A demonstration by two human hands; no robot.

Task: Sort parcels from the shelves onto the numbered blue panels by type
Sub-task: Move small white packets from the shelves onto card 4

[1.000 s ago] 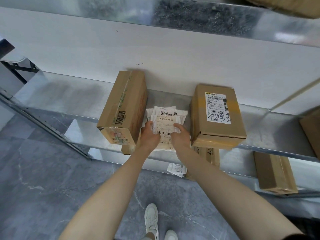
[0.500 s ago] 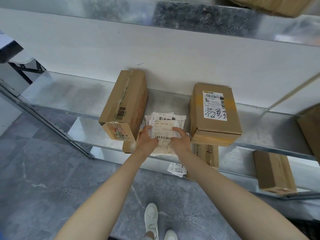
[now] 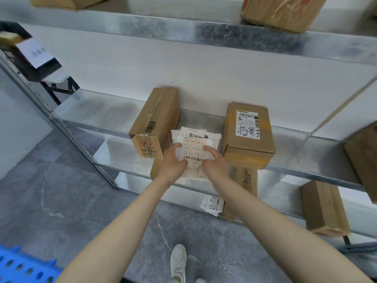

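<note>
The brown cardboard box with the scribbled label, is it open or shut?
Shut. The labelled brown cardboard box has its lid flat, taped down.

Both arms are stretching forward side by side. The left hand (image 3: 173, 160) and right hand (image 3: 216, 163) are each pinching the parcel (image 3: 193, 148).

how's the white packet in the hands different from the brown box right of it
The white packet is a soft, flat, crinkled pouch; the brown box is rigid taped cardboard and far thicker. The packet is gripped by the left hand and right hand; the box sits untouched on the shelf. Both carry barcoded white labels.
</note>
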